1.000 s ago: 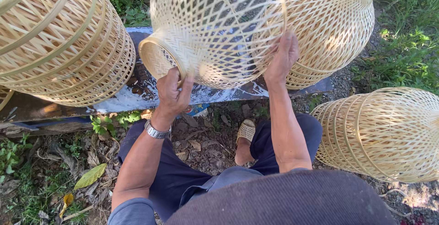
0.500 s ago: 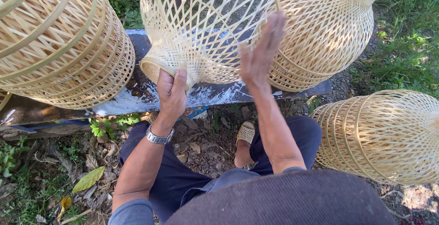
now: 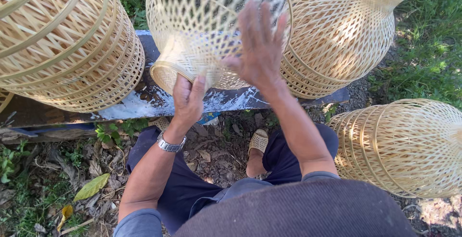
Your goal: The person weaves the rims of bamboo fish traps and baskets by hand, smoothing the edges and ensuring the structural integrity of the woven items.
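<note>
Two hands | left hand (image 3: 188, 97) grips woven basket (image 3: 202, 30) neck | right hand (image 3: 260, 49) spread open

The woven basket (image 3: 207, 30) is pale straw-yellow, an open diamond lattice with a tighter, golden band at its neck. The big basket (image 3: 62, 44) at the plank's left end is tan, ringed by wide honey-coloured hoops. The vase-shaped basket (image 3: 341, 30) shows cream diamonds over horizontal ribs. The plank (image 3: 139, 102) is dark grey, smeared with white, perhaps paint. The trousers (image 3: 183, 189) are navy, the wristwatch (image 3: 169, 144) silver, the sandal (image 3: 259, 141) beige mesh.
</note>
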